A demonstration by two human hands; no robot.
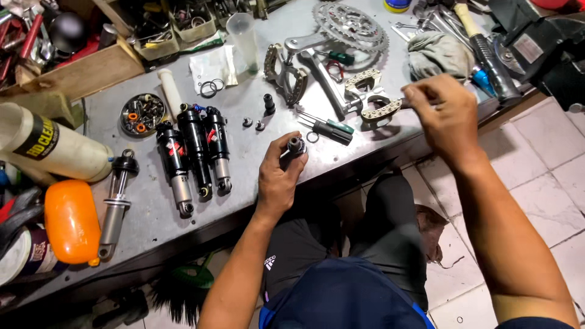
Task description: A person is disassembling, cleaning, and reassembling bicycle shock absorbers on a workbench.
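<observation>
My left hand grips a small dark cylindrical part with a metal end, held upright over the front edge of the grey workbench. My right hand is raised at the right end of the bench, fingers pinched together near a silver bicycle pedal; whether it holds anything I cannot tell. Three black shock absorbers lie side by side to the left of my left hand. A green-handled screwdriver lies between the hands.
A crank arm with chainrings lies at the back. A round tin of small parts, a clear cup, a silver shock, an orange bottle, a white spray can and a grey rag crowd the bench.
</observation>
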